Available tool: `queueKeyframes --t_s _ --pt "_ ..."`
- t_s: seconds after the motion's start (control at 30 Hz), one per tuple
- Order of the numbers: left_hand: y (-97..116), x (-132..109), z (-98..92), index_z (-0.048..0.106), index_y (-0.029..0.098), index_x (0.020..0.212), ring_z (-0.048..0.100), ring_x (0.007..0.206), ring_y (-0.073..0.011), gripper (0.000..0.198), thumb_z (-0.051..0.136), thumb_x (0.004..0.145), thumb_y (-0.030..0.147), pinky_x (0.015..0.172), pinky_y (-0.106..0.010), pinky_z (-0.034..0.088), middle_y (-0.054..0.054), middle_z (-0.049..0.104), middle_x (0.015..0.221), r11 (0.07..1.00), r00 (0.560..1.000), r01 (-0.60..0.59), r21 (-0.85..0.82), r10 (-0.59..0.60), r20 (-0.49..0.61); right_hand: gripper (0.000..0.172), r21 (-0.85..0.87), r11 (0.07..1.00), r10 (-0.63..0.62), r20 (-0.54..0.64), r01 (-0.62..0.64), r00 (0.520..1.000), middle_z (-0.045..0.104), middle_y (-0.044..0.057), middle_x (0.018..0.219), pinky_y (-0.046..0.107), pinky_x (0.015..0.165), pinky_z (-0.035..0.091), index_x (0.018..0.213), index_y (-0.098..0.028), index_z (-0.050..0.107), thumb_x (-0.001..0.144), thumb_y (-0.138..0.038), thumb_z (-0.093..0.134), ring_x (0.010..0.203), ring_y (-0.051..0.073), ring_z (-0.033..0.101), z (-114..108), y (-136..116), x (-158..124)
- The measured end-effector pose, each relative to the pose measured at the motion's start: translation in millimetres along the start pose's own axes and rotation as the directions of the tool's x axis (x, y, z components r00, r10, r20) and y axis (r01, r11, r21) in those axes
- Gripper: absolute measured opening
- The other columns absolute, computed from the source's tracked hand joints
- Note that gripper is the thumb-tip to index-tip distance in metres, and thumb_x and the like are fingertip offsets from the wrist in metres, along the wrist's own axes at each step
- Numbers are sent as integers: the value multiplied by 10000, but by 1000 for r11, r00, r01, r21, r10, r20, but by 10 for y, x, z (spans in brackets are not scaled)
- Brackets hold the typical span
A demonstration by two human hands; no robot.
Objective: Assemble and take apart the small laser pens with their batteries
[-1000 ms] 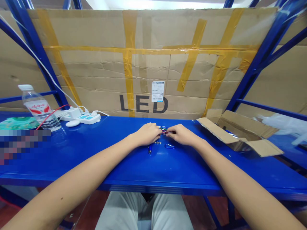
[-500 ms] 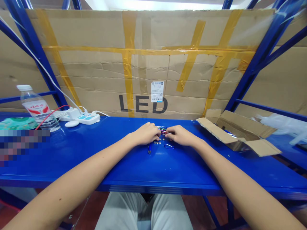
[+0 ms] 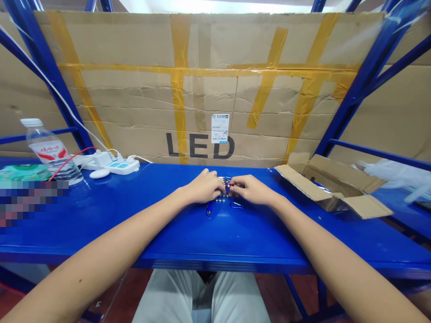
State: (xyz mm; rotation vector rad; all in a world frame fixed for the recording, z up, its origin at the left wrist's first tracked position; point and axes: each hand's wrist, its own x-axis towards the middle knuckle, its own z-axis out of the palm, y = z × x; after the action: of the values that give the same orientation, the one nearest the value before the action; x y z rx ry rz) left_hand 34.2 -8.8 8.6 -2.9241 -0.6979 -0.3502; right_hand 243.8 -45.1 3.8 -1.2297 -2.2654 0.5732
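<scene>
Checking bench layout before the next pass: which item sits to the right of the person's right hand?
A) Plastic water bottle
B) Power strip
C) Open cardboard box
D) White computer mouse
C: the open cardboard box sits on the blue metal bench to the right of the right hand, while the plastic water bottle and power strip are far left.

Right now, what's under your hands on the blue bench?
Small metal parts with red and blue bits show between the left hand and right hand, silver discs just nearer you; anything beneath the palms is covered.
</scene>
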Motion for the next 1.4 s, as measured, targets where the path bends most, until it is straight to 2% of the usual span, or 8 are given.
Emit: queueKeyframes --t_s 0.33,0.8,0.93,1.1,1.2,1.27,1.4 --pt "39 -38 -81 752 275 919 480 880 -222 292 505 864 129 790 -360 263 -8 751 931 1000 998 25 -6 -24 62 225 -17 998 -58 0 58 998 718 37 819 276 670 415 848 -177 688 902 -269 490 713 166 587 57 6 11" --pt "57 -81 -119 751 250 916 469 894 -217 287 489 873 140 807 -358 250 -13 746 911 999 992 48 -16 -46 116 223 18 997 -76 16 76 997 721 36 861 293 711 436 866 -181 697 905 -274 499 756 178 608 83 8 18" --pt "47 -93 -137 741 251 932 481 912 -220 289 480 876 141 832 -365 275 -16 734 941 997 995 61 -38 -57 85 212 115 992 -59 8 58 998 728 45 867 303 730 459 861 -176 681 904 -301 515 785 189 633 74 2 16" --pt "-94 -165 -158 652 194 1106 533 1003 -222 286 424 935 193 882 -352 357 -84 653 1080 977 988 151 -152 -153 -6 196 173 985 1 -79 13 997 727 49 839 316 765 469 828 -174 646 895 -318 532 806 194 647 18 23 13" --pt "-198 -233 -163 589 138 1107 566 949 -212 263 419 907 145 818 -313 417 -121 621 1066 951 965 262 -166 -264 13 206 115 993 22 -96 -11 995 722 46 828 313 750 460 804 -177 644 893 -325 531 790 190 637 -8 66 13" --pt "-234 -263 -165 589 129 1043 585 910 -219 216 428 904 162 783 -311 433 -129 633 1025 918 927 375 -127 -372 47 212 78 997 31 -90 -24 995 722 45 830 309 737 451 794 -179 642 894 -327 528 782 186 631 -17 85 10" --pt "-198 -263 -168 634 141 921 629 890 -256 181 518 883 274 713 -318 442 -149 676 1001 811 798 585 -18 -572 189 220 37 998 43 -71 -41 997 717 46 818 306 734 440 785 -179 637 898 -324 515 770 181 628 -29 91 3"
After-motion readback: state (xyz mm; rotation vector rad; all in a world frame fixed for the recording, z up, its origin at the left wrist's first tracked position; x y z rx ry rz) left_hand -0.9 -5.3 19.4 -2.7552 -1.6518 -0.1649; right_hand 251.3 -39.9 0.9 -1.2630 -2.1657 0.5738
